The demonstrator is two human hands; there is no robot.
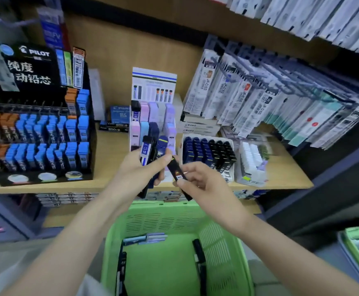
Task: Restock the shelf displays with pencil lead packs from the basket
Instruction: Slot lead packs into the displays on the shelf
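Packs of pencil lead are in three places: a few in the basket, a bundle in the left hand, one in the right. Nearest, the green basket (165,218) sits low in front of the person; pale packs (145,239) lie against its far wall and dark packs (122,268) lie along its sides, so the restocking is not yet finished.

Above the basket's far rim, the left hand (135,167) has its fingers wrapped round a bundle (146,150) of black and navy packs, the front one marked 0.5 HB. The right hand (202,180) pinches a single black pack (176,170) between thumb and fingertips; its upper end is at the bundle, touching or just beside it, I cannot tell which.

Beyond the hands is the wooden shelf (110,150); a centre display (152,116) of pastel and navy cases stands right behind the bundle; a tray (204,136) of navy and black cases sits just to its right; a Pilot display (35,60) of blue and orange cases stands well to the left; refills (249,99) hang far right.

The step in hand looks like sorting: one pack is singled out from the handful to be matched to a slot. The next move calls for carrying it to its own kind, probably the tray's black rows, though its label is too blurred to be sure; it must go in upright, into a gap, without toppling neighbours.
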